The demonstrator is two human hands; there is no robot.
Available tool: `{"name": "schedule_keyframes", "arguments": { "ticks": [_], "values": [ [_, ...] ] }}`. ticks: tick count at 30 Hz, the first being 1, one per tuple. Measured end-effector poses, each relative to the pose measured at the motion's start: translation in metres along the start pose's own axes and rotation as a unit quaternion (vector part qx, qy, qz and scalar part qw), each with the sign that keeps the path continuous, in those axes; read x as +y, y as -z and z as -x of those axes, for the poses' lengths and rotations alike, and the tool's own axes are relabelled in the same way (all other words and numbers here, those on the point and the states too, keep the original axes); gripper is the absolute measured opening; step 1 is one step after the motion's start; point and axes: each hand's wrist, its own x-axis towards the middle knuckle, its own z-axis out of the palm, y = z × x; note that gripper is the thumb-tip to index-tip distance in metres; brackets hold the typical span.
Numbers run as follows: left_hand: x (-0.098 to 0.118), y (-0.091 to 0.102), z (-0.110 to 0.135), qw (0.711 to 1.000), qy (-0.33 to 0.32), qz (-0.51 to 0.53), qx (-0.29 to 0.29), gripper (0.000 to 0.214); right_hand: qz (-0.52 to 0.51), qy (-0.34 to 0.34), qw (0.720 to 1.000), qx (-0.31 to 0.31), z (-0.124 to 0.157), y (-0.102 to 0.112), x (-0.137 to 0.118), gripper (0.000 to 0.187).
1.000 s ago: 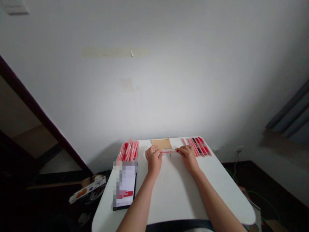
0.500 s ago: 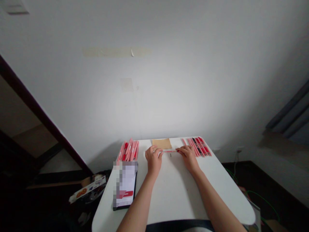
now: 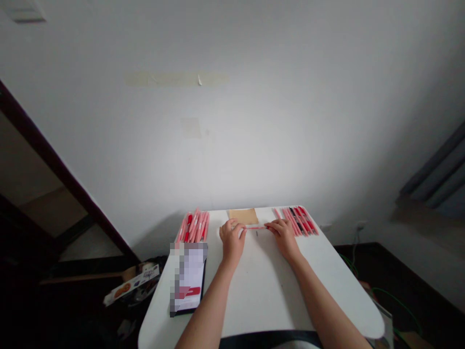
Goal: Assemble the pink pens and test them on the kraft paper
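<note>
My left hand (image 3: pixel 231 239) and my right hand (image 3: pixel 284 235) rest on the far half of a white table (image 3: pixel 261 286). Between them they hold one thin pink pen (image 3: pixel 255 227), lying sideways, each hand pinching one end. A very small dark piece (image 3: pixel 256 233) lies on the table just under the pen. A heap of pink and red pens (image 3: pixel 193 226) lies left of my left hand. A row of pink, red and black pens (image 3: pixel 298 220) lies right of my right hand.
A tan card (image 3: pixel 243 216) lies at the table's far edge by the white wall. A dark-edged tablet (image 3: pixel 188 278) sits near the table's left edge. A printed box (image 3: pixel 131 285) lies on the dark floor to the left; green cable (image 3: pixel 385 291) trails at the right.
</note>
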Motion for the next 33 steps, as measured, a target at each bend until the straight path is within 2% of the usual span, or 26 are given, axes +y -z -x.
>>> {"name": "schedule_keyframes", "arguments": {
  "ticks": [5, 11, 18, 27, 33],
  "values": [
    [0.002, 0.002, -0.001, 1.0, 0.009, 0.008, -0.001, 0.01, -0.002, -0.004, 1.0, 0.003, -0.001, 0.0, 0.0, 0.033],
    [0.005, 0.002, 0.0, 0.999, 0.045, 0.005, -0.009, 0.021, 0.01, -0.021, 0.999, 0.026, -0.002, 0.004, 0.004, 0.037],
    [0.006, 0.002, 0.003, 0.998, 0.059, -0.007, -0.033, 0.015, 0.025, -0.04, 0.998, 0.04, -0.002, 0.007, 0.007, 0.041],
    [0.015, -0.003, 0.011, 0.994, 0.032, -0.037, -0.098, 0.018, 0.037, -0.063, 0.996, 0.049, -0.001, 0.006, 0.016, 0.038],
    [0.019, -0.011, 0.013, 0.994, -0.007, -0.05, -0.098, 0.017, 0.032, -0.08, 0.995, 0.057, 0.0, 0.004, 0.02, 0.039]
  ]
}}
